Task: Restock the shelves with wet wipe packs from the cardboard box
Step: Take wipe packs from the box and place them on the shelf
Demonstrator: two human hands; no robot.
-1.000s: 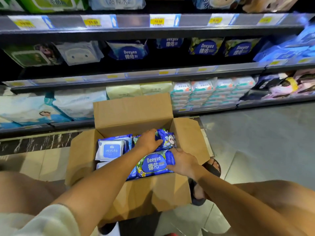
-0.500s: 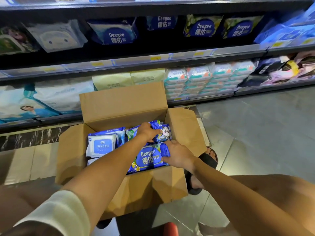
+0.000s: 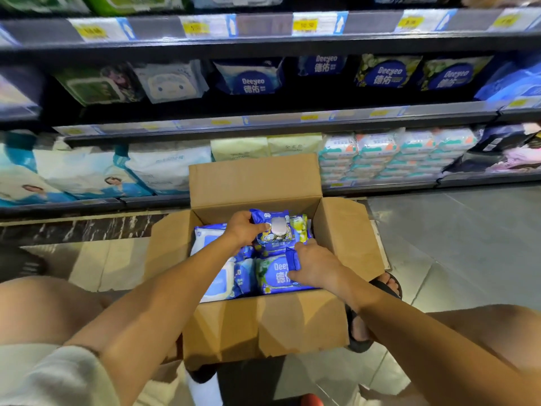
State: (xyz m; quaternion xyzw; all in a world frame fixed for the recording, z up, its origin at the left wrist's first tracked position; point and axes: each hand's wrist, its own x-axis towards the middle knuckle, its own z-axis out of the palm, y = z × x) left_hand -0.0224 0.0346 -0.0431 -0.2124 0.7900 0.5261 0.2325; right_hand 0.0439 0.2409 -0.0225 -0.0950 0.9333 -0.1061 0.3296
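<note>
My left grip (image 3: 244, 231) pinches a pack (image 3: 273, 234) in the box (image 3: 257, 323); right grip (image 3: 314, 266) grabs another below it; next I lift both up to the shelf (image 3: 263, 121)

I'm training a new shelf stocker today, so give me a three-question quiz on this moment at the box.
1. True or false: the cardboard box stands on the floor with its flaps open.
2. Which hand grips the blue pack with the white lid? A) left hand B) right hand C) neither
3. Fill in: the brand printed on the pack under the right hand, the blue Deeyeo pack, begins with "Dee" and matches packs on the ____ above.

Key: 1 true; 2 A; 3 shelf
</note>
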